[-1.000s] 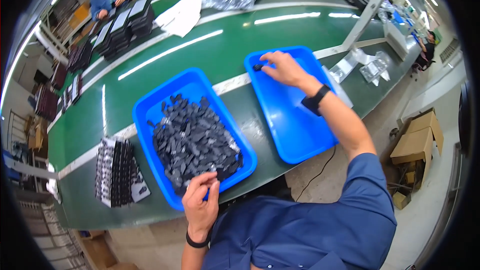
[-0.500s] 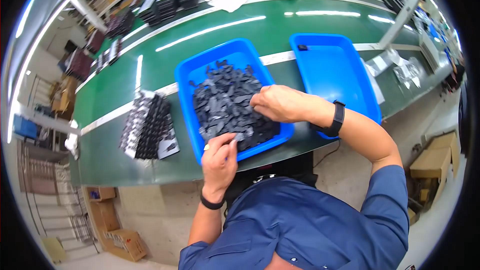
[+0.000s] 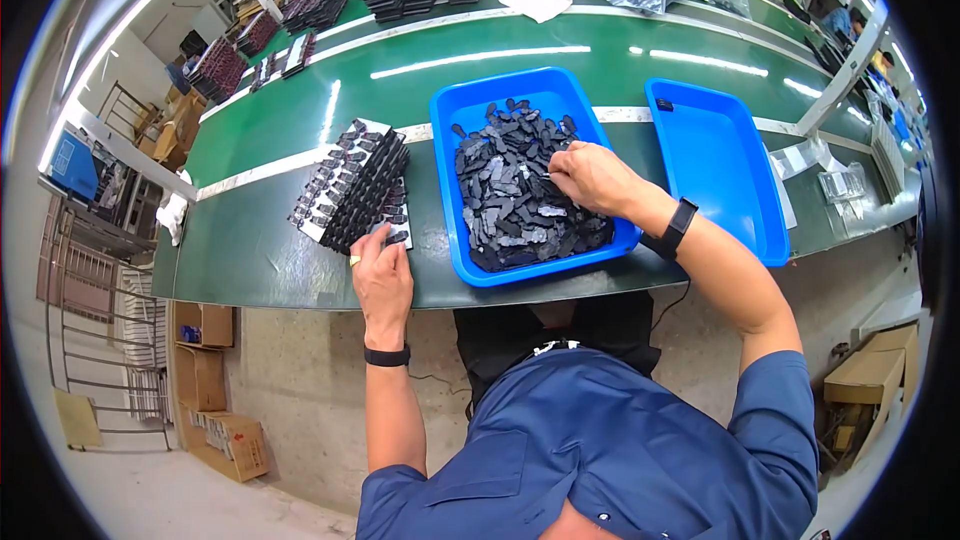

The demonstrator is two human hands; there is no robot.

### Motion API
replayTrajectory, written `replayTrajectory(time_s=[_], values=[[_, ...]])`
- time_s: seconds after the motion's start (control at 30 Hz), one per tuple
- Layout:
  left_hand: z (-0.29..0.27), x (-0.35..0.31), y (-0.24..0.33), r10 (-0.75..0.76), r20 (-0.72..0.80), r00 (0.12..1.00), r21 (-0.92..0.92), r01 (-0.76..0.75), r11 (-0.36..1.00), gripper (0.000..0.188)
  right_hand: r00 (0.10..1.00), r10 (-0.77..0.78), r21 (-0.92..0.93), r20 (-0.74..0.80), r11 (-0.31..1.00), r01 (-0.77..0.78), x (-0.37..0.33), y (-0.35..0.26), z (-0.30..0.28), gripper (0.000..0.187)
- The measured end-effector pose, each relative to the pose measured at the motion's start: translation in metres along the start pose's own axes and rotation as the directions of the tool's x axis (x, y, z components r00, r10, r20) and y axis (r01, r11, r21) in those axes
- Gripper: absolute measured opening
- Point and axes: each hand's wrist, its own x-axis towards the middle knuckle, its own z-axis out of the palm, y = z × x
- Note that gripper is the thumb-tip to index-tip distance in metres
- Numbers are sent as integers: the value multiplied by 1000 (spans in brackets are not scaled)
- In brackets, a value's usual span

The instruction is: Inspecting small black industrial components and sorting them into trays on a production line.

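Fingers (image 3: 565, 168) of the right hand (image 3: 605, 185) are bent and drawn close together, tips down among the black pieces (image 3: 508, 190) that heap the full tray (image 3: 480, 100), and from my end I cannot tell whether a piece is pinched there. That tray is my landmark: blue, its heap of small, flat, dark pieces covering most of the bottom, with bare blue showing along its far end. To the right of the full tray I have a second blue tray (image 3: 720, 175), bare but for one small black block (image 3: 665, 105) in its far corner on the full tray's side.

Left of the full tray I see a stack of white cards (image 3: 350, 190) carrying rows of black parts. My view puts the left hand (image 3: 385, 285) at the stack's near edge, between it and the full tray, thumb and forefinger a little apart beside the bottom card; I cannot make out whether they grip it. Beneath the full tray lies a green table (image 3: 250, 260).
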Motion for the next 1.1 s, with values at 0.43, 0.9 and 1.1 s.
replayTrajectory(time_s=[0.43, 0.9, 1.1], values=[[-9, 14, -16, 156, 179, 971, 19, -162, 987, 7, 963, 266, 401, -45, 888, -226, -23, -43, -19, 14], [4, 54, 80, -256, 247, 935, -733, 353, 582, 15, 902, 306, 938, 305, 65, -339, -38, -86, -19, 30], [27, 67, 132, -269, 467, 842, -800, 532, 277, 14, 875, 389, 958, 287, -121, -260, -34, -86, -10, 28]])
